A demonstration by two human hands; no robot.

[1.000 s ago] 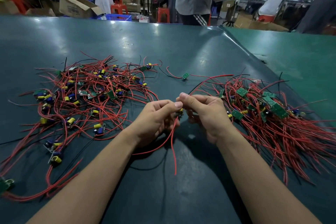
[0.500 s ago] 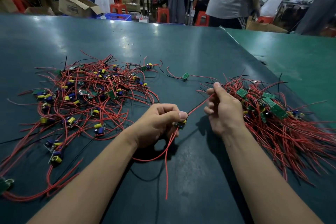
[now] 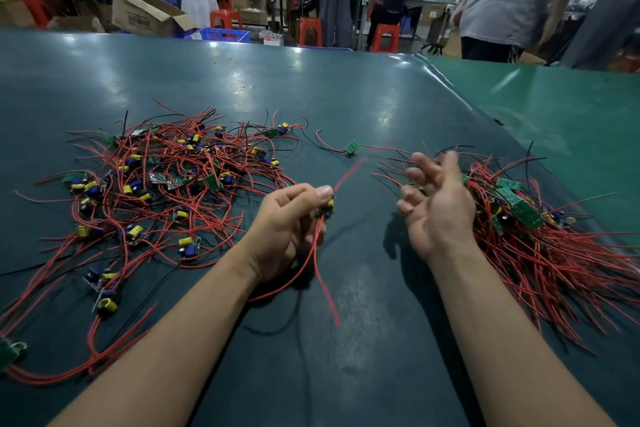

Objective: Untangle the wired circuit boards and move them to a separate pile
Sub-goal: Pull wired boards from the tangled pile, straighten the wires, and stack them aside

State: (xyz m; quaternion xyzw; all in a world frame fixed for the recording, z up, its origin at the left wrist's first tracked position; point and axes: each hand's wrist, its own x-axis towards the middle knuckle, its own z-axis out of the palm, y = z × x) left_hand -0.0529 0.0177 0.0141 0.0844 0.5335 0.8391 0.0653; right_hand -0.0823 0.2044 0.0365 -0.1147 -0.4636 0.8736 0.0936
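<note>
Glossy dark green table (image 3: 346, 107), red plastic-coated wires (image 3: 554, 270), brown cardboard box (image 3: 142, 15), red plastic stools (image 3: 310, 29)

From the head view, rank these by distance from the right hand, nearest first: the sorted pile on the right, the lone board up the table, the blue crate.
1. Sorted pile: right beside the right hand, on its right.
2. Lone board: up the table, to the hand's left.
3. Blue crate: beyond the table's far edge, on the floor side.
</note>
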